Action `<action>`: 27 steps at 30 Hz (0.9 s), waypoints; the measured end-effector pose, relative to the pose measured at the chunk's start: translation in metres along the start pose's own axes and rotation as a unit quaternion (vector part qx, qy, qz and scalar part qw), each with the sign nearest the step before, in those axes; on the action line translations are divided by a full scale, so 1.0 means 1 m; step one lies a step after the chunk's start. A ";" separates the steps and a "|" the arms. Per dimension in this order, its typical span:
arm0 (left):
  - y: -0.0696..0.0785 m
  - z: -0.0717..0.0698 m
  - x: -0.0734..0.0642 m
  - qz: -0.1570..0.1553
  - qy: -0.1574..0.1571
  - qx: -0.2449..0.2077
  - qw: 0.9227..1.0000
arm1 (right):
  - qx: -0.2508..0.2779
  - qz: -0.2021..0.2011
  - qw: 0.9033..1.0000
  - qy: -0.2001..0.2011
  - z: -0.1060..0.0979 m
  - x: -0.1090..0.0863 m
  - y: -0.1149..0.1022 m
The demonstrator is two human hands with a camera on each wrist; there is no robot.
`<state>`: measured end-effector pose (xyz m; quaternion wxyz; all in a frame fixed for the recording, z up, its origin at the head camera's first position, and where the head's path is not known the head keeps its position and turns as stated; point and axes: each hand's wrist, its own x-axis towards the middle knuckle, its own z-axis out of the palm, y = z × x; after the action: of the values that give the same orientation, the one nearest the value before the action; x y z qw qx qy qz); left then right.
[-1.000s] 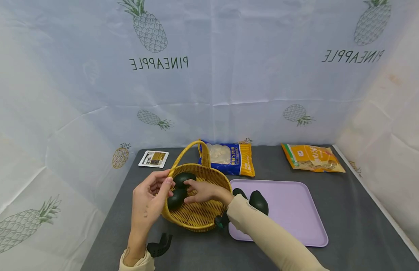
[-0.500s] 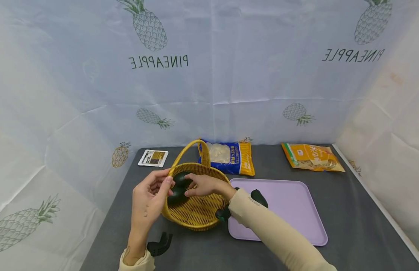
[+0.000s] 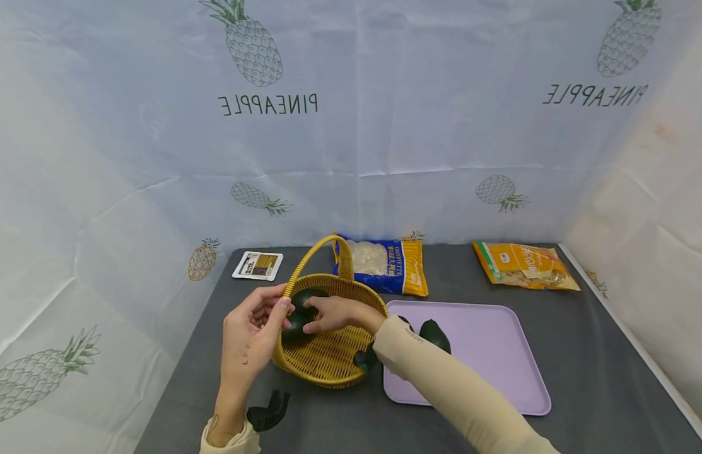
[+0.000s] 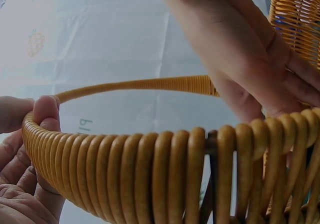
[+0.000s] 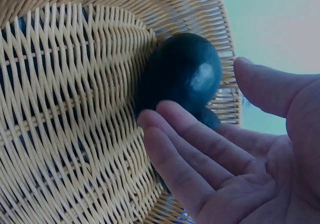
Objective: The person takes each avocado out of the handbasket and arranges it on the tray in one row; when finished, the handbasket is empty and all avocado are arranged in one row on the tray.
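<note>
Head view, wicker basket (image 3: 326, 364) on grey tabletop (image 3: 600, 366), pineapple-print sheeting (image 3: 419, 139) behind

1. Small flat white-and-brown packet (image 3: 257, 265) — far left
2. Blue-and-yellow plastic food bag (image 3: 379, 265), back middle
3. Orange plastic food bag (image 3: 525, 265), far right
4. White fabric backdrop (image 3: 419, 139) — pineapple print, lettering's mirrored lol

golden-yellow basket (image 3: 328, 362), dark green avocados (image 5: 182, 76), lilac tray (image 3: 489, 353), pineapple-print backdrop (image 3: 419, 126)
</note>
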<state>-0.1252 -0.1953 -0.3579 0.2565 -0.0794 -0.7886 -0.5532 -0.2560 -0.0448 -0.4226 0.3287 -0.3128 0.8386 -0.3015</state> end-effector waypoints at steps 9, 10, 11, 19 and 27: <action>0.000 0.001 -0.001 0.004 -0.002 -0.002 1.000 | -0.015 -0.009 1.000 -0.013 0.007 0.006 0.001; 0.000 0.001 -0.001 0.005 -0.002 -0.003 1.000 | -0.022 -0.009 1.000 -0.009 0.008 0.006 0.001; 0.000 0.001 -0.001 0.005 -0.002 -0.003 1.000 | -0.021 -0.009 1.000 -0.008 0.008 0.006 0.001; 0.000 0.001 -0.001 0.000 0.003 0.003 1.000 | -0.004 -0.016 1.000 -0.003 0.007 0.005 -0.001; 0.000 0.001 -0.001 0.001 0.005 0.013 1.000 | 0.011 -0.031 0.999 -0.020 0.008 0.011 -0.008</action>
<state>-0.1247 -0.1943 -0.3584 0.2618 -0.0738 -0.7942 -0.5434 -0.2537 -0.0604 -0.4260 0.3389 -0.3408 0.8186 -0.3146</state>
